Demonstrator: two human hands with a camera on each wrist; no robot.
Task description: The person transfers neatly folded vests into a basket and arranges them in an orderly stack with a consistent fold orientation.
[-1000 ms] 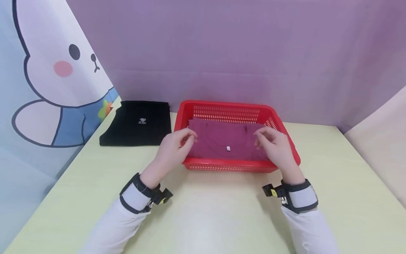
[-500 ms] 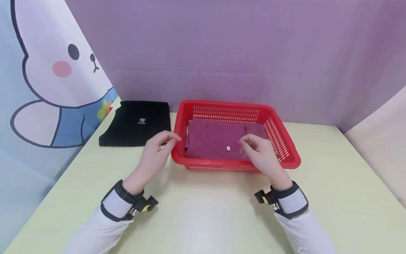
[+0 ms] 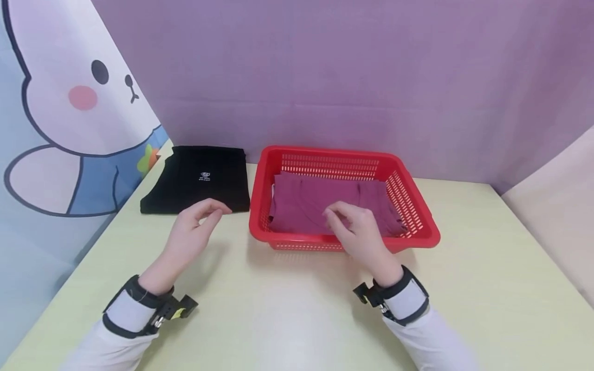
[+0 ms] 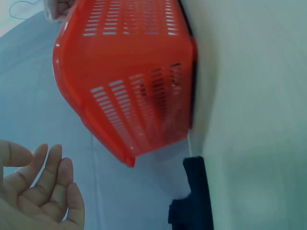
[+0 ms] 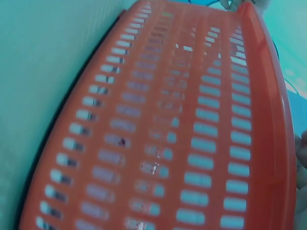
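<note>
A folded maroon T-shirt [image 3: 297, 198] lies flat in the red plastic basket [image 3: 325, 242]. Above the basket's near side hovers my right hand [image 3: 359, 232], fingers loosely bent, holding nothing; it covers part of the shirt. To the left of the basket, my left hand [image 3: 192, 234] is in the air just in front of a folded black garment [image 3: 199, 180] with a small white print. Its relaxed fingers are also empty, as the left wrist view shows beside the basket. Only a little of the right hand's fingers [image 5: 301, 177] appears in the right wrist view, behind the rim.
The pale yellow table [image 3: 287, 309] carries the basket and the black garment near its back edge. A purple cloth [image 3: 325, 67] hangs behind it. At the left hangs a cloth with a cartoon rabbit [image 3: 79, 123].
Both hands have moved left: the left one from above the basket's left side to before the black garment, the right one across the maroon T-shirt. The basket and both garments stay put.
</note>
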